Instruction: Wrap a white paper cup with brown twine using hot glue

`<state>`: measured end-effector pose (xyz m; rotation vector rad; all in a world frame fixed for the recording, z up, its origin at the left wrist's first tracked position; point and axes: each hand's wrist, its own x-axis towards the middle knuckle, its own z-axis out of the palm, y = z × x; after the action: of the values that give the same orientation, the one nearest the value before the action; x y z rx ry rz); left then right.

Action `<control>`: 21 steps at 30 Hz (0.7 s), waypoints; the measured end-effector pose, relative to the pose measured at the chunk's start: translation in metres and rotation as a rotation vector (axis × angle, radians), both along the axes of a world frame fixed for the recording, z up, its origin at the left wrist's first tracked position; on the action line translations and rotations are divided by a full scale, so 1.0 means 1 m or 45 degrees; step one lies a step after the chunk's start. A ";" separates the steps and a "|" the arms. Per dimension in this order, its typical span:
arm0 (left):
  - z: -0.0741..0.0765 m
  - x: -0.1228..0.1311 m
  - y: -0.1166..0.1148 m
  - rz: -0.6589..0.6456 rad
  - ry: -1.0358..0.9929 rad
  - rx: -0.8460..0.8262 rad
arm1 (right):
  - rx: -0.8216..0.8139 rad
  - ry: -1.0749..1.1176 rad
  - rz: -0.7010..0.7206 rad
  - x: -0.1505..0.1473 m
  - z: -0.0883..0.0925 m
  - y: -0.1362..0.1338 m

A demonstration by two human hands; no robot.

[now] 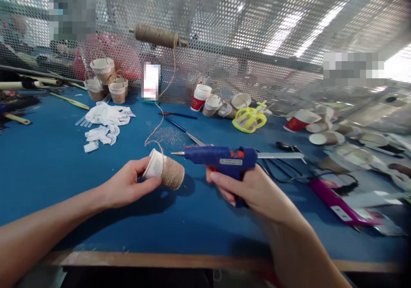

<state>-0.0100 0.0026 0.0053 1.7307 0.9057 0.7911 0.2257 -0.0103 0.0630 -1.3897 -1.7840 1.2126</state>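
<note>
My left hand (pixel 131 183) grips a paper cup (pixel 154 166) by its white rim end, tilted on its side with its base toward the right. Brown twine (pixel 173 173) is wound round the lower part of the cup. A loose strand (pixel 174 65) runs from it up to a twine spool (pixel 156 36) on a rod at the mesh. Closed round the handle of a blue glue gun (pixel 221 157) is my right hand (pixel 236 187). The gun's metal nozzle (pixel 178 153) points left, just above the cup and apart from it. A glue stick (pixel 281 155) juts from its back.
Scissors (pixel 184 130) lie behind the cup. White crumpled strips (pixel 109 113) and twine-wrapped cups (pixel 117 92) are at the left. Red-and-white cups (pixel 201 97) and a yellow crown-like frame (pixel 248 119) stand at the back. A purple power strip (pixel 340 204) and cables lie at the right.
</note>
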 end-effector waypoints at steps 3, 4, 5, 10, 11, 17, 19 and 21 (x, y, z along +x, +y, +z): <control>0.000 0.000 0.000 -0.009 0.006 0.003 | 0.042 -0.202 -0.036 -0.003 -0.002 -0.003; 0.000 0.000 0.001 -0.008 0.012 -0.001 | 0.073 -0.247 -0.047 -0.004 -0.003 -0.004; 0.001 0.001 0.001 -0.006 0.019 -0.005 | 0.112 -0.281 -0.047 -0.005 -0.005 -0.004; 0.001 0.002 0.002 0.005 0.008 -0.030 | 0.338 -0.365 -0.015 -0.006 -0.012 -0.005; 0.001 0.002 0.002 -0.001 0.002 -0.041 | 0.368 -0.376 -0.010 -0.006 -0.012 -0.005; 0.000 0.002 0.003 -0.029 0.002 -0.093 | 0.462 -0.408 -0.007 -0.009 -0.016 -0.008; 0.000 0.002 0.004 -0.035 0.018 -0.092 | 0.475 -0.450 -0.026 -0.009 -0.017 -0.010; 0.000 0.002 0.005 -0.048 0.026 -0.097 | 0.479 -0.502 -0.024 -0.009 -0.017 -0.010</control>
<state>-0.0081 0.0073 0.0055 1.6874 0.9029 0.7068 0.2167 -0.0204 0.0459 -1.4793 -2.1206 0.5704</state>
